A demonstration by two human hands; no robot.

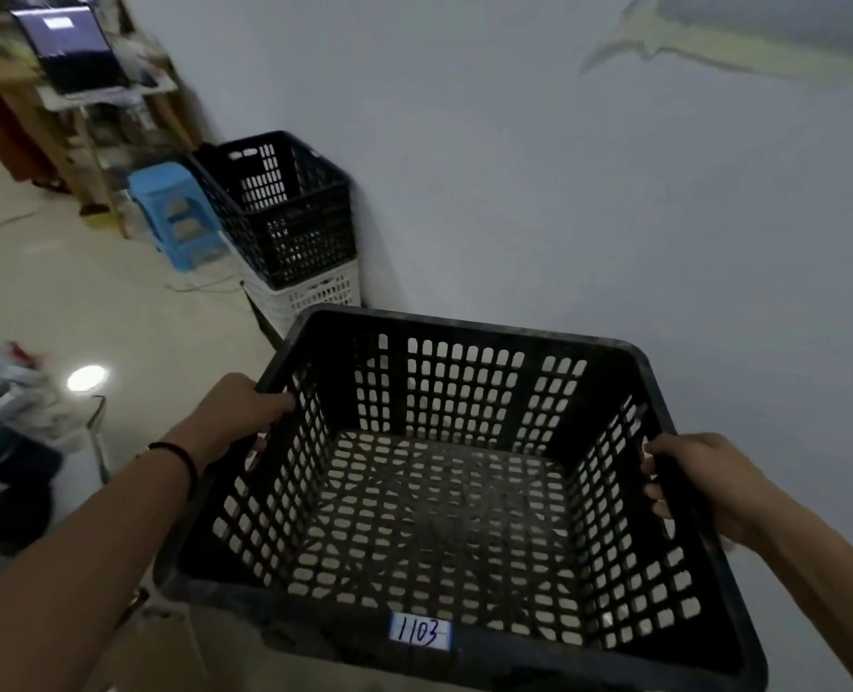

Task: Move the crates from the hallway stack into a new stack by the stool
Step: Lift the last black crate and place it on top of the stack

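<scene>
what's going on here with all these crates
A person is carrying an empty black perforated plastic crate, labelled 1103, with the left hand and right hand each in a grip on a side rim. Ahead, by the blue plastic stool, another black crate already sits on a white crate against the wall.

A small white label [420, 632] on the near rim of the black crate [459, 496] reads "1103" in handwritten dark ink. No other text is readable.
</scene>
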